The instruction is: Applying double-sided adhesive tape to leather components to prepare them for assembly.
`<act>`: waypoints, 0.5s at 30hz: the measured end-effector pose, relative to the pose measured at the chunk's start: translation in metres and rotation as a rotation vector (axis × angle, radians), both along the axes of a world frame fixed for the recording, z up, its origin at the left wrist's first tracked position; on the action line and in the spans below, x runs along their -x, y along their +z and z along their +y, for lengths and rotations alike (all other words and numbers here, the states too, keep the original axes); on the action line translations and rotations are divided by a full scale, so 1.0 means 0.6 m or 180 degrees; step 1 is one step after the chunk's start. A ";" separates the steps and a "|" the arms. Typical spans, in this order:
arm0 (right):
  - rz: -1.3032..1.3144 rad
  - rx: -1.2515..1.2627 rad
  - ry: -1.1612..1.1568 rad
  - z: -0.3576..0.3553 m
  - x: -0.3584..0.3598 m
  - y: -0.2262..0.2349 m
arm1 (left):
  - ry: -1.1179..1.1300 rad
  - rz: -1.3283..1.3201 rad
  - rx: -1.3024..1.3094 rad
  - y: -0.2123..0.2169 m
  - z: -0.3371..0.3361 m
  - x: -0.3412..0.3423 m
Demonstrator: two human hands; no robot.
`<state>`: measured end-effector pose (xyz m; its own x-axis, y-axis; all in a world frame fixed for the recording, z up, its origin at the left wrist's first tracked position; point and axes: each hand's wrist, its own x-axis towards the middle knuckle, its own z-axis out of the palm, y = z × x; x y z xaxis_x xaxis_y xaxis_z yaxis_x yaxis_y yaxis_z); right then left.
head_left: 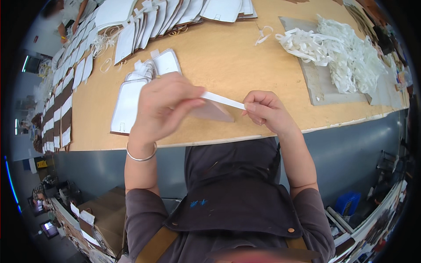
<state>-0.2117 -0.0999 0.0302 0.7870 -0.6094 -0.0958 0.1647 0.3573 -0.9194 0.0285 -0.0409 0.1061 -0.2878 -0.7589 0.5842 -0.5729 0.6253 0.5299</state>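
The white strip (224, 101) spans between my hands over the table (245, 57), its long axis running slantwise, left to right. My right hand (267, 111) pinches one end; my blurred left hand (164, 105) meets the other, grip unclear.

so there's this big tan worktable (245, 61) with a kinda ragged pale front edge, and a shiny grey-blue floor (362, 142) under it. cardboard box (108, 215) at lower left, blue plastic crate (347, 203) at lower right, plus a thin blue light strip (12, 184) glowing way over left.
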 end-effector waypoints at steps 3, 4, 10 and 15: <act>0.0256 0.0071 -0.0070 -0.001 -0.015 -0.024 | 0.0218 0.0786 0.0056 -0.032 0.029 -0.061; 0.0433 0.0138 -0.0113 0.001 -0.022 -0.029 | 0.0233 0.0772 0.0032 -0.043 0.039 -0.073; 0.0582 0.0240 -0.0031 0.009 -0.066 -0.033 | 0.0633 0.1770 -0.0179 -0.070 0.090 -0.091; 0.0684 0.0229 -0.0036 0.014 -0.077 -0.032 | 0.0632 0.1603 0.0071 -0.077 0.090 -0.099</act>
<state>-0.1655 -0.0917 0.0112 0.7462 -0.6295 -0.2166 -0.0342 0.2887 -0.9568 0.0878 0.0133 0.0598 0.1796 -0.7561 0.6294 -0.3596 0.5450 0.7574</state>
